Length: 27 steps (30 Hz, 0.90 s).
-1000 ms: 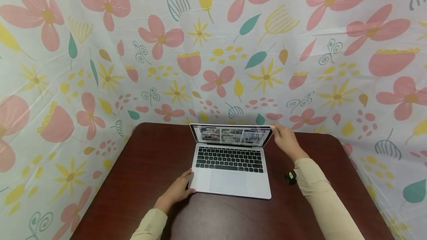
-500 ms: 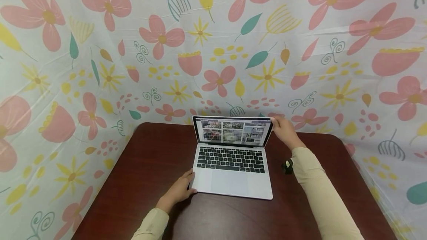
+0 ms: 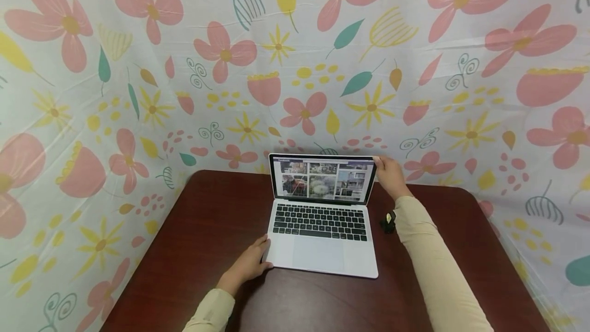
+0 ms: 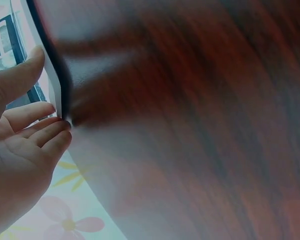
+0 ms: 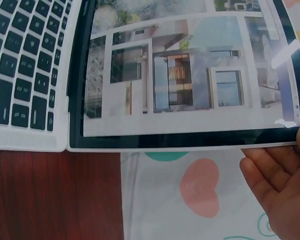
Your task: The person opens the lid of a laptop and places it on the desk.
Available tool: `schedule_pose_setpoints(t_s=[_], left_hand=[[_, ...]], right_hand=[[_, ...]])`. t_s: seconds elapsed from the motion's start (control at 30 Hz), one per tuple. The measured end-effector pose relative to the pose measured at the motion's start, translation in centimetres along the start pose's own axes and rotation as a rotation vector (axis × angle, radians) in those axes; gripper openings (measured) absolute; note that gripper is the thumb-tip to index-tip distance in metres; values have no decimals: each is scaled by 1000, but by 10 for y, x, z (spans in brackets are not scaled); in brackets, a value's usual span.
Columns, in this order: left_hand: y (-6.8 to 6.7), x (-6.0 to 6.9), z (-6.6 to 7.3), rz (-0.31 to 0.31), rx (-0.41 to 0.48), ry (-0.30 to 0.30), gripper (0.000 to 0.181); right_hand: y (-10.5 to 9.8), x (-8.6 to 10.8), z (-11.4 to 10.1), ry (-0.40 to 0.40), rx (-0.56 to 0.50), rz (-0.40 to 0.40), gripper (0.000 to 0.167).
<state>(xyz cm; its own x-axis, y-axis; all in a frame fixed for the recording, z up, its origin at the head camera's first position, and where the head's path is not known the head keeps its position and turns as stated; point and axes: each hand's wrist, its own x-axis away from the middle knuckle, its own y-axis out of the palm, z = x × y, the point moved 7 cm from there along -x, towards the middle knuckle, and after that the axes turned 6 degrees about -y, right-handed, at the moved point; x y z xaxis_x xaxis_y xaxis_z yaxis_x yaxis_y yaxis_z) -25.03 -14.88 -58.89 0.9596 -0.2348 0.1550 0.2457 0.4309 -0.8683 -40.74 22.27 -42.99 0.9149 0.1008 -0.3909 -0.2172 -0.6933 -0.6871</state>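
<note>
A silver laptop (image 3: 322, 240) stands on the dark wood table, its lid raised and its lit screen (image 3: 322, 181) showing a grid of photos. My right hand (image 3: 392, 177) pinches the lid's upper right corner between thumb and fingers; in the right wrist view the fingers (image 5: 272, 170) reach behind the lid. At the front left corner of the base, my left hand (image 3: 249, 263) holds the edge, thumb by the front and fingers along the side. The left wrist view shows the thumb (image 4: 25, 70) and fingertips touching the thin edge of the laptop.
A reddish-brown table (image 3: 216, 209) with rounded back corners bears the laptop. White cloth (image 3: 295, 29) printed with flowers and leaves hangs close behind the table and along the sides. A small black device (image 3: 388, 222) is at my right wrist.
My right hand has raised and tilted back the laptop lid, so more of the screen shows. The left hand has stayed at the base's front left corner.
</note>
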Motion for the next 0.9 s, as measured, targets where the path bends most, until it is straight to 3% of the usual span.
schedule_pose_setpoints(t_s=[0.4,0.67,0.9], left_hand=[[-1,-1,2,2,8,-16,66],[-5,3,5,-10,20,1,66],[-4,3,3,-17,16,-10,66]], right_hand=[[8,-16,8,152,-6,95,42],[12,-21,13,258,-4,81,45],[11,-26,12,267,11,119,47]])
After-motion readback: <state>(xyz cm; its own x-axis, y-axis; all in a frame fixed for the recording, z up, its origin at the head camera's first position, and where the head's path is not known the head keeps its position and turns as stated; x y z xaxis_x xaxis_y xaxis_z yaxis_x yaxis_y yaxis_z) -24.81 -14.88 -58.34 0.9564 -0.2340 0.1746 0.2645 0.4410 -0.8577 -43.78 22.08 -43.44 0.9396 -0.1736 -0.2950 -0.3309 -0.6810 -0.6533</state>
